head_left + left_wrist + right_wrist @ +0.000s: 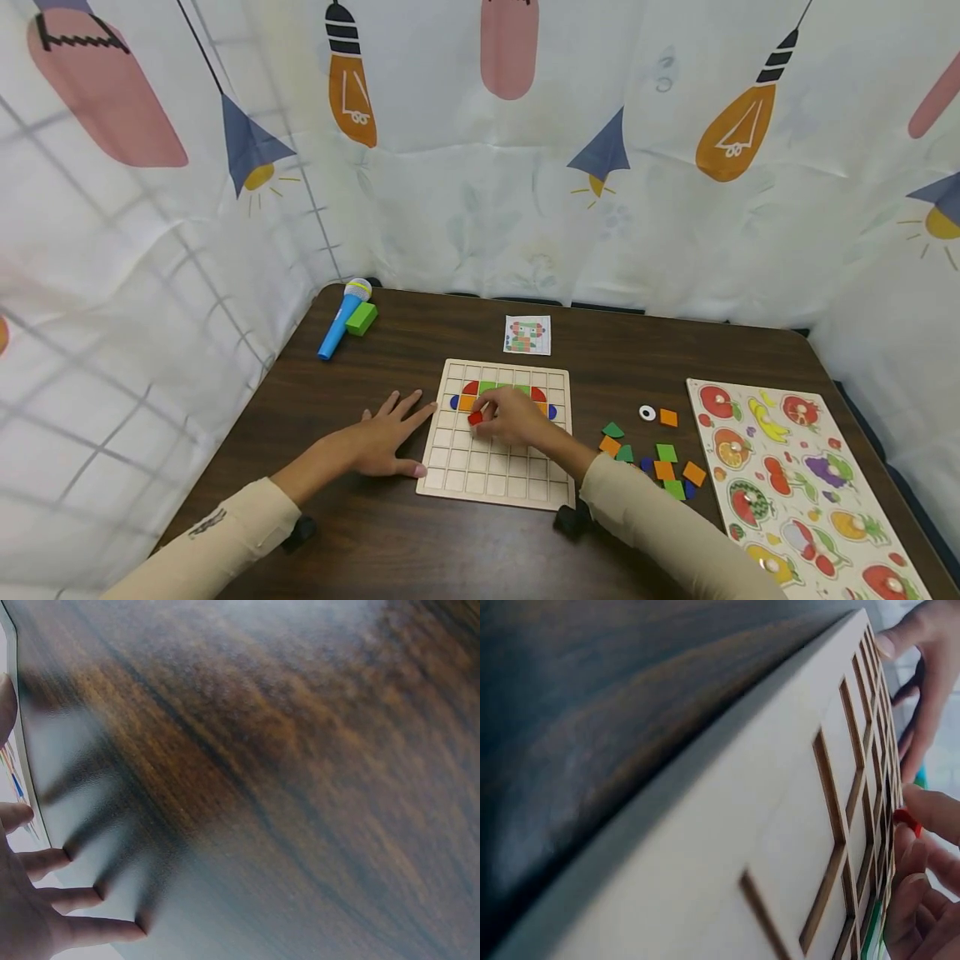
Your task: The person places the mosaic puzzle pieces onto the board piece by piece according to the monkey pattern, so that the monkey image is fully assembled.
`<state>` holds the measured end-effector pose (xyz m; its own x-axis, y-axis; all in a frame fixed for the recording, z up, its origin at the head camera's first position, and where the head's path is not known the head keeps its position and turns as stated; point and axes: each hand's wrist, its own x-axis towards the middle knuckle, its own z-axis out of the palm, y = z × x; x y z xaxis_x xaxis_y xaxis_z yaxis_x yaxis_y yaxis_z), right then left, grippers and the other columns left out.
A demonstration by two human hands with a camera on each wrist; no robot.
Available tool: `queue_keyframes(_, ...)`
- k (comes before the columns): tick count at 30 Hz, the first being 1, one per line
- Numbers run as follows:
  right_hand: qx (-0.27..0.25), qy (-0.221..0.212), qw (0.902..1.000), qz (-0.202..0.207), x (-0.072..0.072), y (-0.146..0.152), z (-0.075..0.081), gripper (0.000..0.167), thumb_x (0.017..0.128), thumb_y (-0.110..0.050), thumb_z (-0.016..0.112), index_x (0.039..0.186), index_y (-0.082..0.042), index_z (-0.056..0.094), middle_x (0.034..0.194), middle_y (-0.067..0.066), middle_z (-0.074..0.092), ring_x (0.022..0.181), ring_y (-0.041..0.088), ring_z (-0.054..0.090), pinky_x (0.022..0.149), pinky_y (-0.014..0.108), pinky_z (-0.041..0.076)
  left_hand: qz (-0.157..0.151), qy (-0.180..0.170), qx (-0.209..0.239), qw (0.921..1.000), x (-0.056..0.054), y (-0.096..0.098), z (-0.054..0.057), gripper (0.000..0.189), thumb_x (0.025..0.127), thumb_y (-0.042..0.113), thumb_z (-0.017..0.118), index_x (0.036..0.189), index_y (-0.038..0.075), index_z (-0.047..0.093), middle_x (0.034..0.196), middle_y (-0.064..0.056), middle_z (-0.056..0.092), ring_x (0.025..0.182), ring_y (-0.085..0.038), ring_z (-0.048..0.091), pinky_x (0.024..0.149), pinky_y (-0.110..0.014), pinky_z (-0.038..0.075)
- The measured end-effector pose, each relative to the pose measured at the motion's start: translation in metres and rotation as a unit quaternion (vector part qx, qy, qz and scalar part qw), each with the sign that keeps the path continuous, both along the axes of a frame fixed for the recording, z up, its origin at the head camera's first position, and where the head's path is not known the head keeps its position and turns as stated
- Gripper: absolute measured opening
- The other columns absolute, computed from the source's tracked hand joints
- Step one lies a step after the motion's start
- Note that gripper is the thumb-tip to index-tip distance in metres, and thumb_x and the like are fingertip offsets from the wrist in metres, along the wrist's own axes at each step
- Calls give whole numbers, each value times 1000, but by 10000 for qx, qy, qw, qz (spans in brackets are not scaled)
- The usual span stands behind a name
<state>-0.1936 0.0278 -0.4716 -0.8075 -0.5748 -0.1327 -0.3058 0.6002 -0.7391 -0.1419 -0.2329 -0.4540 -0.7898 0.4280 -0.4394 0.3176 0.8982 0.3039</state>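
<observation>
My right hand (516, 417) pinches a small red block (476, 417) between thumb and fingers, close over the wooden grid board (495, 483). The red block (907, 820) also shows at the fingertips in the right wrist view. Across the upper part of the board lie red, green, orange and blue pieces, such as a red quarter-round (470, 387) and an orange square (467, 403); some are hidden behind the hand. My left hand (384, 440) rests with spread fingers beside the board's left edge, its thumb tip at the lower left corner.
A small picture card (527, 335) lies behind the board. Loose coloured blocks (664, 470) and a white ring (647, 412) are scattered to the right, next to a fruit puzzle board (810, 483). At the back left lie a blue toy microphone (342, 323) and a green block (362, 318).
</observation>
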Motion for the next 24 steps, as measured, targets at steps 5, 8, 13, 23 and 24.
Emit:
queue_keyframes(5,171,-81,9997,-180,3,-4,-1,28,83,-24,84,105,-11,73,75,-6,64,68,11,57,64,25,48,-25,19,14,10000,0,-1,-2,100,87,65,65,162,21,16,168,-20,9,150,-55,9,101,-83,24)
queue_keyframes(8,199,-94,9994,-268,4,-3,0,25,83,-23,84,102,-11,73,76,-6,64,69,11,57,65,26,48,-37,28,26,10000,0,-1,-3,99,87,65,65,162,21,16,168,-20,9,150,-55,9,101,-83,24)
queue_keyframes(13,206,18,9994,-294,5,-3,1,21,84,-22,83,99,-12,73,76,-7,63,69,11,56,66,26,47,-13,37,55,10000,0,-2,-3,100,87,65,65,162,22,17,168,-20,9,150,-56,9,101,-83,23)
queue_keyframes(23,332,364,9983,-316,4,-9,-2,20,83,-25,84,96,-12,75,72,-8,62,64,8,54,60,24,43,-31,94,167,9998,2,-1,1,98,88,61,67,162,18,19,167,-22,10,149,-57,10,100,-84,24)
queue_keyframes(24,348,399,9981,-310,4,-9,-2,20,83,-25,83,96,-12,75,72,-8,62,64,8,54,60,24,43,-27,96,173,9998,2,0,1,98,88,61,67,162,17,19,167,-22,10,149,-57,10,100,-84,24)
